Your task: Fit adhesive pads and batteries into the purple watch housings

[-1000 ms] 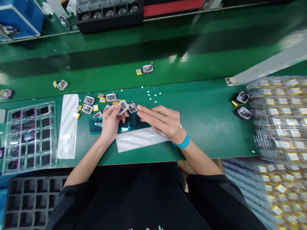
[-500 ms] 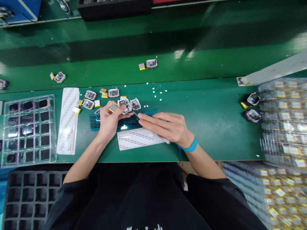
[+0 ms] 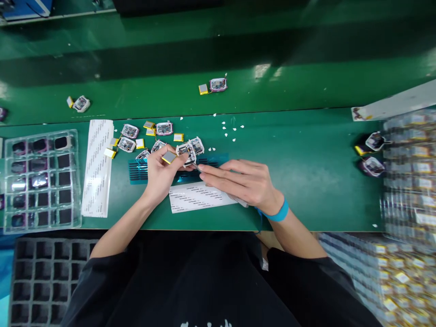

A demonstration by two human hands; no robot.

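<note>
My left hand (image 3: 161, 170) is closed around a small white-framed device housing (image 3: 184, 151) with an exposed circuit board. Its thumb rests on the board, and a silver-and-yellow battery (image 3: 169, 157) lies over the hand near the thumb. My right hand (image 3: 243, 181) pinches slim tweezers (image 3: 196, 166), whose tip is at the housing's lower right edge; exact contact is too small to tell. Another open white housing (image 3: 196, 146) sits right beside the held one. Beneath the hands are a blue slotted strip (image 3: 138, 175) and a printed white backing sheet (image 3: 204, 198).
More housings with batteries (image 3: 126, 145) lie left of my hands, and one housing (image 3: 218, 84) lies farther back. Small white stickers (image 3: 234, 129) dot the bench. At left are a white sheet (image 3: 97, 168) and a clear tray (image 3: 75, 181); stacked trays (image 3: 405, 181) stand at right.
The whole view has shifted slightly. The held housing has turned a little in my left hand, and the tweezers stay close to its lower right edge.
</note>
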